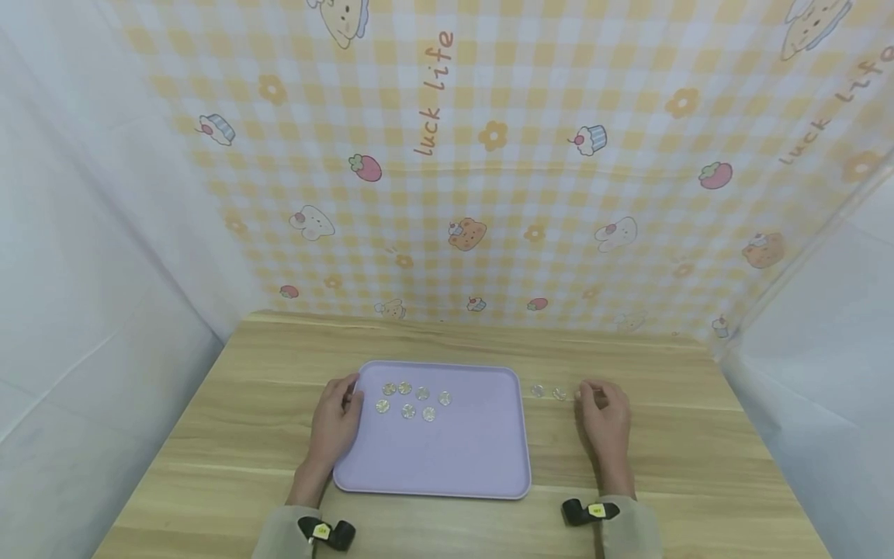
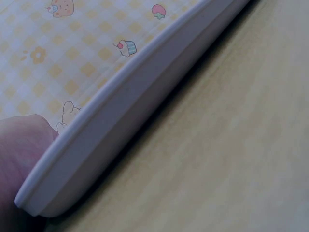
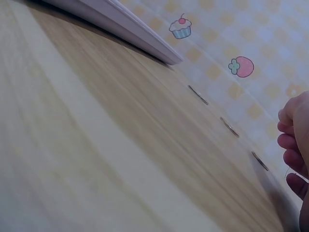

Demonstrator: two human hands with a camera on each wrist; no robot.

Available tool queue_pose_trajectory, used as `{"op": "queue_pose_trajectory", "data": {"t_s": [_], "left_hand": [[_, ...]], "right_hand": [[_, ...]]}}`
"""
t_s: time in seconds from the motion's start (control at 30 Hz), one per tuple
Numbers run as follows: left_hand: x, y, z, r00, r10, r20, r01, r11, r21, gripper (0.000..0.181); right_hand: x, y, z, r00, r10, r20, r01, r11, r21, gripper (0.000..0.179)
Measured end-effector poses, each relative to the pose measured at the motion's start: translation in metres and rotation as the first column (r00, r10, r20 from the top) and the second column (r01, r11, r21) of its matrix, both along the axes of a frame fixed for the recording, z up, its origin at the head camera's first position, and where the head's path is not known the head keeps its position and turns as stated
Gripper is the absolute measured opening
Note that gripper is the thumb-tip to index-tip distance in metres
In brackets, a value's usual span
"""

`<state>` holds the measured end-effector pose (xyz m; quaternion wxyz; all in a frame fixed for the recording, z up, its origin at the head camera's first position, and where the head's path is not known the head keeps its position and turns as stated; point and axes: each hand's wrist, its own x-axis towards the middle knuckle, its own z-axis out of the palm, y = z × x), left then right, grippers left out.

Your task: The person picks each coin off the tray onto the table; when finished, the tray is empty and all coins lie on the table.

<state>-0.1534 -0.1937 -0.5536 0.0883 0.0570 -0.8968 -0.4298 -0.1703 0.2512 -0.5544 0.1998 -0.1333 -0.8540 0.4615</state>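
A lavender tray (image 1: 454, 458) lies on the wooden table. My left hand (image 1: 337, 419) grips its left rim, thumb at the edge; the left wrist view shows one digit (image 2: 24, 150) behind the rim, the others hidden. Several shiny coins (image 1: 408, 411) lie in the tray's upper left part. Right of the tray, my right hand (image 1: 606, 415) is by the table with loosely curled fingers, and I see nothing held in it. Two coins (image 1: 548, 392) show between tray and hand. In the right wrist view a third coin (image 3: 259, 161) lies nearest the fingers.
The table (image 1: 670, 466) has a checked, printed cloth (image 1: 489, 186) behind it. White sheets hang at the left (image 1: 105, 272) and right (image 1: 824, 326). A black wrist device sits on each light sleeve (image 1: 632, 528).
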Motion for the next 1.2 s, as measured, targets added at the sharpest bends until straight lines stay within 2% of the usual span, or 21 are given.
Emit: {"op": "queue_pose_trajectory", "data": {"t_s": [0.23, 0.67, 1.0, 1.2], "left_hand": [[-0.001, 0.000, 0.000, 1.000, 0.000, -0.003, 0.000, 1.000, 0.001, 0.042], [0.000, -0.002, 0.001, 1.000, 0.004, -0.019, -0.004, 1.000, -0.002, 0.042], [0.000, 0.000, 0.001, 1.000, 0.001, -0.019, -0.001, 1.000, 0.008, 0.041], [0.001, -0.001, 0.001, 1.000, 0.001, -0.019, -0.001, 1.000, 0.007, 0.041]], "right_hand": [[0.000, -0.005, 0.003, 1.000, -0.002, -0.022, 0.002, 1.000, 0.003, 0.020], [-0.003, -0.019, 0.002, 0.988, 0.099, -0.121, -0.102, 0.995, -0.020, 0.017], [0.000, -0.041, 0.005, 0.978, 0.169, -0.123, -0.173, 0.985, -0.023, 0.022], [-0.001, -0.061, 0.008, 0.967, 0.235, -0.101, -0.242, 0.968, -0.063, 0.024]]}}
